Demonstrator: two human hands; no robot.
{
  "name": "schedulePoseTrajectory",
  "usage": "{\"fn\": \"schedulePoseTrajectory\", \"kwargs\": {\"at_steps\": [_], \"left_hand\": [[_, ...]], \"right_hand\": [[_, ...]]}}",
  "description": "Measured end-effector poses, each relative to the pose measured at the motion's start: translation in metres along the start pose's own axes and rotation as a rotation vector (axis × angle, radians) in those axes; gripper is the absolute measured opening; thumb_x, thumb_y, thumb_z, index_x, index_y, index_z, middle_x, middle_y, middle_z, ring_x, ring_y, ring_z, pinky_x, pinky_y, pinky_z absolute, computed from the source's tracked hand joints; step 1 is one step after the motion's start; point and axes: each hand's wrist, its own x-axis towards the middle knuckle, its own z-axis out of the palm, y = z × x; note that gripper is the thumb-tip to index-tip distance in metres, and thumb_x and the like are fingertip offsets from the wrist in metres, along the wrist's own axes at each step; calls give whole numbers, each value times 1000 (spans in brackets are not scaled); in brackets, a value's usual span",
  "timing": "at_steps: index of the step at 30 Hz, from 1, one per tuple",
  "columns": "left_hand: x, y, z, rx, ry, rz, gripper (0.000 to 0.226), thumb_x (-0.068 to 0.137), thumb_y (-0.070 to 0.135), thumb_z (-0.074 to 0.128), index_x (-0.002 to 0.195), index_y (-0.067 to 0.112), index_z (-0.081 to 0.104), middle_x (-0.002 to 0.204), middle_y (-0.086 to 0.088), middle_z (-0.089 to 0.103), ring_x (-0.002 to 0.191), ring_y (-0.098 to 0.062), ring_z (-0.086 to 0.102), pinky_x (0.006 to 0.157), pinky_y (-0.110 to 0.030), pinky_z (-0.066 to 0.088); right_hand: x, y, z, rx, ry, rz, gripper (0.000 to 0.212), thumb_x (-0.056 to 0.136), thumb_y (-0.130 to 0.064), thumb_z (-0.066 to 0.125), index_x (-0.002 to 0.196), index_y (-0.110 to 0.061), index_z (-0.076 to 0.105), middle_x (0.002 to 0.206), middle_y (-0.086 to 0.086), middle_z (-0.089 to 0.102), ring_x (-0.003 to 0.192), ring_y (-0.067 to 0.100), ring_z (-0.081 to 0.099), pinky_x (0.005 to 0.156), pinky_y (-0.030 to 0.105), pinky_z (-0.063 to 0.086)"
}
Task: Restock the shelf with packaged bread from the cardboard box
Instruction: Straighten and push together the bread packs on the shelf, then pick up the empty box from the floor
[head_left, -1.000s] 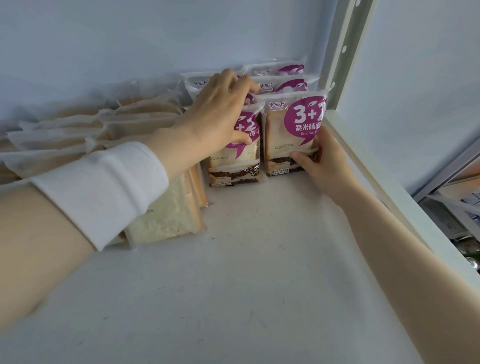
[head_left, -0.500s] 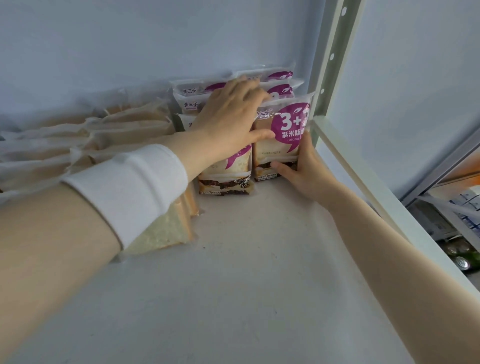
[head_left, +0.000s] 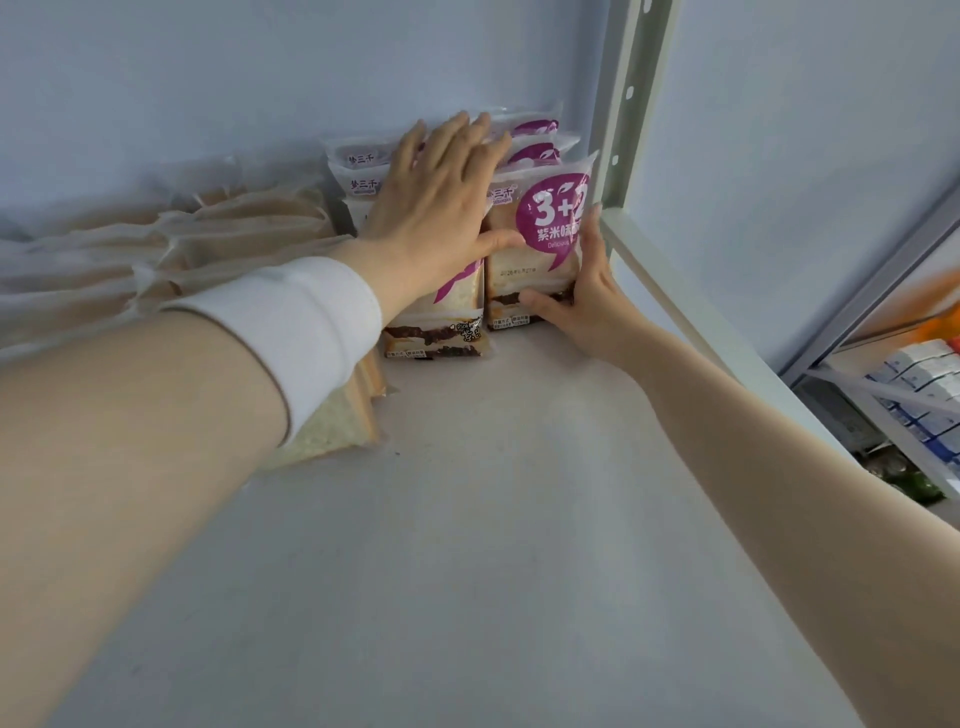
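Two rows of purple-and-white bread packs stand upright at the back right of the white shelf (head_left: 467, 545). My left hand (head_left: 441, 208) lies flat with fingers spread over the top of the left front pack (head_left: 441, 338) and the packs behind it (head_left: 358, 161), its thumb touching the right front pack (head_left: 540, 260). My right hand (head_left: 587, 306) grips that right pack at its lower right edge, thumb on the front, fingers along the side. The cardboard box is out of view.
Clear-wrapped plain bread packs (head_left: 234, 234) lie stacked along the back left, reaching under my left sleeve. A grey perforated upright (head_left: 623, 104) and the shelf's side rail (head_left: 685, 301) close off the right. A lower shelf with small boxes (head_left: 919, 369) shows at far right.
My left hand has uncurled from gripping the left pack's top and now lies flat with fingers spread further back. My right hand stays on the right front pack.
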Motion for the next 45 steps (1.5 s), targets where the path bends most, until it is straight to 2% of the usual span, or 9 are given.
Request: {"fn": "schedulePoseTrajectory", "kwargs": {"at_steps": [3, 7, 12, 17, 22, 29, 31, 38, 45], "left_hand": [[-13, 8, -15, 46, 25, 14, 89, 85, 65, 34, 147, 8, 7, 157, -16, 8, 145, -29, 7, 116, -46, 1], [-52, 25, -30, 232, -11, 138, 77, 92, 56, 26, 147, 7, 4, 157, -16, 4, 145, -29, 1, 116, -47, -2], [-121, 54, -47, 92, -188, 117, 61, 94, 35, 41, 143, 5, 22, 154, -16, 19, 144, -29, 10, 116, -48, 6], [-184, 102, -67, 47, -319, 202, 53, 94, 39, 38, 135, 5, 34, 147, -16, 32, 140, -29, 20, 115, -47, 12], [-217, 164, -103, -8, -325, 304, 47, 95, 38, 38, 130, 7, 39, 138, -15, 42, 131, -31, 31, 109, -44, 21], [-266, 307, -141, -137, -116, 515, 50, 94, 35, 41, 134, 6, 37, 143, -16, 39, 135, -30, 29, 110, -44, 20], [-283, 357, -141, -170, -110, 598, 53, 93, 36, 42, 137, 6, 35, 146, -15, 36, 139, -30, 25, 113, -46, 17], [-324, 487, -94, -168, -223, 822, 57, 95, 37, 40, 141, 5, 29, 151, -15, 28, 143, -29, 16, 116, -47, 11], [-308, 567, 3, -176, -384, 915, 53, 94, 38, 42, 138, 9, 34, 146, -12, 36, 140, -28, 23, 115, -44, 16]], "right_hand": [[-23, -13, -5, -89, 104, 62, 99, 88, -35, 59, 146, -16, -19, 159, 7, -5, 146, 23, -1, 119, 41, 8], [-70, -32, -10, -516, 140, 108, 75, 95, -37, 45, 149, -15, -2, 158, 11, 0, 146, 29, -1, 119, 42, 6], [-157, -53, -4, -866, 120, 217, 62, 97, -34, 41, 148, -13, 14, 157, 13, 8, 145, 31, 3, 119, 44, 7], [-255, -65, 0, -986, 57, 341, 56, 98, -35, 38, 146, -12, 20, 156, 12, 16, 145, 32, 7, 118, 45, 10], [-348, -66, -24, -980, 85, 439, 54, 97, -35, 42, 144, -12, 27, 151, 12, 27, 143, 31, 15, 116, 44, 17], [-493, -23, -66, -954, 150, 613, 57, 93, -34, 45, 144, -14, 27, 150, 11, 30, 143, 30, 15, 116, 47, 15], [-540, -1, -74, -927, 178, 689, 54, 93, -32, 44, 143, -14, 29, 149, 10, 32, 143, 30, 15, 116, 47, 15], [-665, 78, -93, -854, 258, 926, 41, 94, -26, 42, 133, -13, 42, 141, 12, 43, 136, 32, 27, 112, 48, 21], [-712, 177, -92, -706, 207, 1178, 51, 94, -32, 44, 140, -12, 33, 141, 12, 42, 136, 31, 29, 110, 45, 23]]}}
